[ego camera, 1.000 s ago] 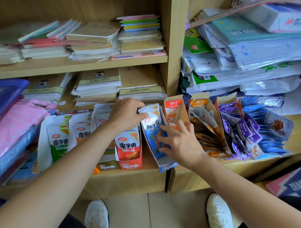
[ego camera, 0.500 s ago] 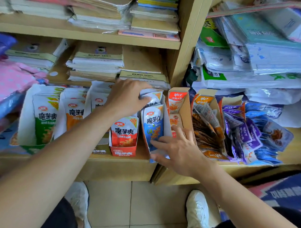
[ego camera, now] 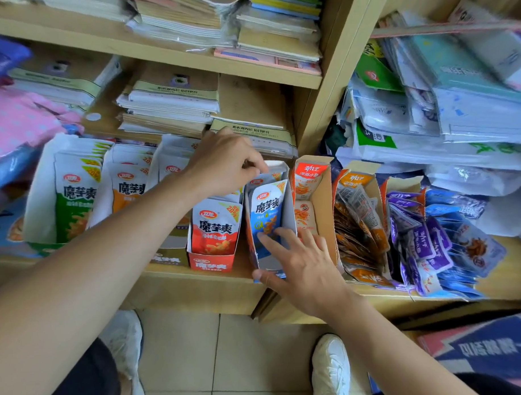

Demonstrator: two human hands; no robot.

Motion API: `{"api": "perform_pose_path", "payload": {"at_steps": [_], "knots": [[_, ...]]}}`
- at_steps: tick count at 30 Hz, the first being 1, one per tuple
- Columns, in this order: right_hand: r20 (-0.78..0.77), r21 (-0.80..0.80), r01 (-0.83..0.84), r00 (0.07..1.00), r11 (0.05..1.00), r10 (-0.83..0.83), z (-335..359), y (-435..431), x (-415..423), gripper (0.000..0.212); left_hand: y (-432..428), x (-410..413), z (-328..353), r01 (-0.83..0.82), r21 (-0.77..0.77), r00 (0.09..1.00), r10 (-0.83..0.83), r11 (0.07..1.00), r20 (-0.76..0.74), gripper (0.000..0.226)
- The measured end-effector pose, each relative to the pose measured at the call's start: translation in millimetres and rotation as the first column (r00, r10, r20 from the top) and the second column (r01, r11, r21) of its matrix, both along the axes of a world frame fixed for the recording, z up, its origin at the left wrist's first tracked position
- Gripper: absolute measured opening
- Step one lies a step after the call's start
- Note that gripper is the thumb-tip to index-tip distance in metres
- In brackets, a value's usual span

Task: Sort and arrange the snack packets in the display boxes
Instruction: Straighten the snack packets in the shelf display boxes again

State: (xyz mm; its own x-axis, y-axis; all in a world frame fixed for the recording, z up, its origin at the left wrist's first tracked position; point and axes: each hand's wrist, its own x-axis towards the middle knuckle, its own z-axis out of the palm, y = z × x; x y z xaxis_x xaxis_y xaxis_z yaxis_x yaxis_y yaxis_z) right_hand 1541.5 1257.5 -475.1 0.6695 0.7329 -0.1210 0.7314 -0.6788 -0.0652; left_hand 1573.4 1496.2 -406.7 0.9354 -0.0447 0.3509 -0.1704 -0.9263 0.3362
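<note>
Snack packets [ego camera: 76, 200] stand upright in eight display boxes set in one row on the lower shelf [ego camera: 197, 280]. From the left: green box [ego camera: 36, 205], two boxes partly hidden by the left arm, red box [ego camera: 210, 263], blue box [ego camera: 289, 208], then three more, ending with the purple box [ego camera: 400, 186]; one loose heap [ego camera: 467, 243] lies beyond. Left hand [ego camera: 222, 163], fingers curled, pinches the tops of the blue packets [ego camera: 267, 210]. Right hand [ego camera: 303, 266], fingers straight and spread, presses the front blue packet. Two white shoes [ego camera: 330, 369] appear below.
</note>
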Motion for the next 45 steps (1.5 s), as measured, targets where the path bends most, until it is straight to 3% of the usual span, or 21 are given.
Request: {"api": "perform_pose_path", "payload": {"at_steps": [10,15,22,27,34,39,45], "knots": [[-0.017,-0.05,0.024,1.0,0.998,-0.025,-0.6,1.7,-6.4,0.08,-9.5,-10.4,10.4,0.015,0.09,0.943,-0.044,0.996,0.331,0.018],[-0.003,-0.056,0.008,1.0,0.998,-0.008,1.9,1.7,-7.3,0.075,-26.2,-24.1,-0.6,-0.019,0.304,0.993,-0.018,0.953,0.119,0.035],[-0.031,-0.033,-0.003,1.0,0.999,0.002,1.2,1.4,-10.1,0.069,-30.2,-22.7,-10.3,-0.082,0.282,0.991,0.108,0.956,-0.076,0.032],[-0.064,-0.002,-0.019,0.998,1.0,0.018,-0.3,-1.4,-8.8,0.07,-27.9,-17.0,-12.0,-0.137,0.177,0.989,0.146,0.975,-0.037,0.014],[-0.001,0.037,0.009,1.0,0.999,-0.009,-4.0,-1.1,-2.9,0.071,-24.9,-13.2,-8.4,-0.075,0.062,0.959,0.055,0.995,0.277,0.008],[0.058,0.002,-0.016,0.998,1.0,0.016,-1.5,10.6,4.9,0.071,-17.8,-1.3,-7.2,-0.087,0.039,0.992,0.082,0.995,0.099,0.016],[0.027,-0.017,-0.064,0.998,0.998,0.064,-2.6,14.9,7.2,0.069,-17.5,-1.0,-4.0,-0.063,0.049,0.998,0.062,0.997,0.026,0.013]]}}
